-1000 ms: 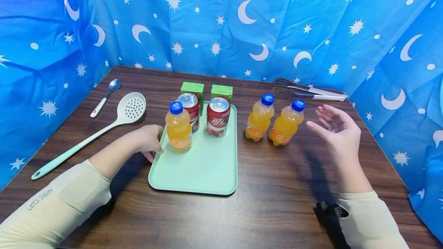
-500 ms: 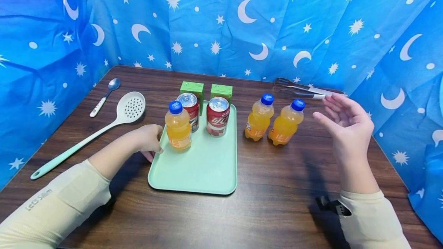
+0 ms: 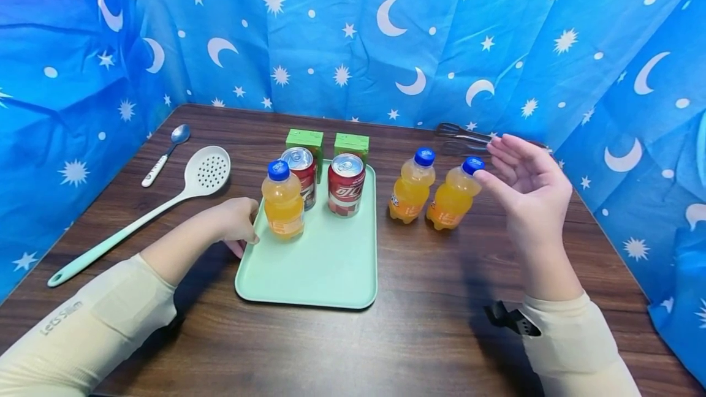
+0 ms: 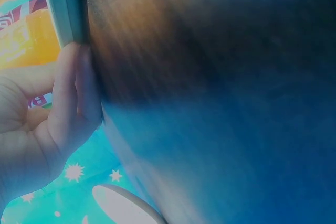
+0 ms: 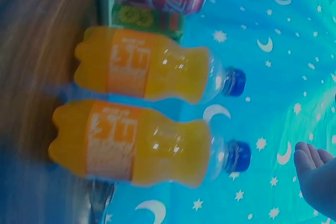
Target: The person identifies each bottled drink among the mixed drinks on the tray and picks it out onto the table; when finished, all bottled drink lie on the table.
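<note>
My left hand (image 3: 237,222) grips the left rim of a mint-green tray (image 3: 325,277); the left wrist view shows its fingers at the tray's edge (image 4: 67,11). On the tray stand an orange soda bottle (image 3: 284,208) with a blue cap and two red soda cans, one in front (image 3: 345,193) and one partly behind the bottle (image 3: 306,170). Two more orange soda bottles stand upright on the table right of the tray, a nearer-right bottle (image 3: 452,198) and a left bottle (image 3: 410,189). Empty and with fingers extended, my right hand (image 3: 534,201) hovers beside the right bottle, thumb overlapping its cap's edge.
Two green drink boxes, a left box (image 3: 305,138) and a right box (image 3: 352,143), stand behind the cans. A slotted skimmer (image 3: 207,170) and a small spoon (image 3: 180,135) lie at left. Dark-headed utensils (image 3: 458,130) lie at the back right, partly behind my right hand. A blue curtain (image 3: 331,35) surrounds the table.
My right hand first drifted right and slightly up, then came back left toward the right bottle. My left hand stays on the tray rim; bottles and cans keep their places.
</note>
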Motion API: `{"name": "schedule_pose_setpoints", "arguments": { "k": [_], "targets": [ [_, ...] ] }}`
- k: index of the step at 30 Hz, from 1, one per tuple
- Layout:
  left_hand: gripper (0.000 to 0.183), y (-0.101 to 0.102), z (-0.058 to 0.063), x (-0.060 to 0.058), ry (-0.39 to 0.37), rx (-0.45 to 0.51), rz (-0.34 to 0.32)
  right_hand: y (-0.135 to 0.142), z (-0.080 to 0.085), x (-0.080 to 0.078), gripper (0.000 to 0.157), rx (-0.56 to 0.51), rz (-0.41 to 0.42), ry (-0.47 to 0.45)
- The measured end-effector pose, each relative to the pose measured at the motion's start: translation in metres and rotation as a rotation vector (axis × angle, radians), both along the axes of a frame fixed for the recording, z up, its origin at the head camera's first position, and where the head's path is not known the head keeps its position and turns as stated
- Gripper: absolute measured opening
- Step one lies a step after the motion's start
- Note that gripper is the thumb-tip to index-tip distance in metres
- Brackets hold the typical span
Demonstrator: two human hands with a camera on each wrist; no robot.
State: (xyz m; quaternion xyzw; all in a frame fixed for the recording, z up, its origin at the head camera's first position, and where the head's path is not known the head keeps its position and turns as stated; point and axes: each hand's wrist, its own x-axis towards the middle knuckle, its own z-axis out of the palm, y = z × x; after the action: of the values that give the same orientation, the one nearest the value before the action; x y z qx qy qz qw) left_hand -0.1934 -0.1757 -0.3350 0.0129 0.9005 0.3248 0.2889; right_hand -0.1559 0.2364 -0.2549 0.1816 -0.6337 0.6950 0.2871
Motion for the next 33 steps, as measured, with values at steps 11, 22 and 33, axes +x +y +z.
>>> {"name": "schedule_pose_setpoints", "arguments": {
  "k": [11,22,33],
  "targets": [
    [0.034,0.001,-0.001,-0.002,-0.010,0.008,0.004,-0.029,0.017,-0.008,0.045,0.023,0.026,0.024],
    [0.033,0.000,-0.003,-0.001,-0.014,0.021,0.010,-0.050,0.027,-0.021,0.046,0.142,0.064,0.030],
    [0.033,0.001,-0.003,-0.001,-0.010,0.024,0.006,-0.072,0.025,-0.029,0.050,0.254,0.104,-0.018]
  ]
}}
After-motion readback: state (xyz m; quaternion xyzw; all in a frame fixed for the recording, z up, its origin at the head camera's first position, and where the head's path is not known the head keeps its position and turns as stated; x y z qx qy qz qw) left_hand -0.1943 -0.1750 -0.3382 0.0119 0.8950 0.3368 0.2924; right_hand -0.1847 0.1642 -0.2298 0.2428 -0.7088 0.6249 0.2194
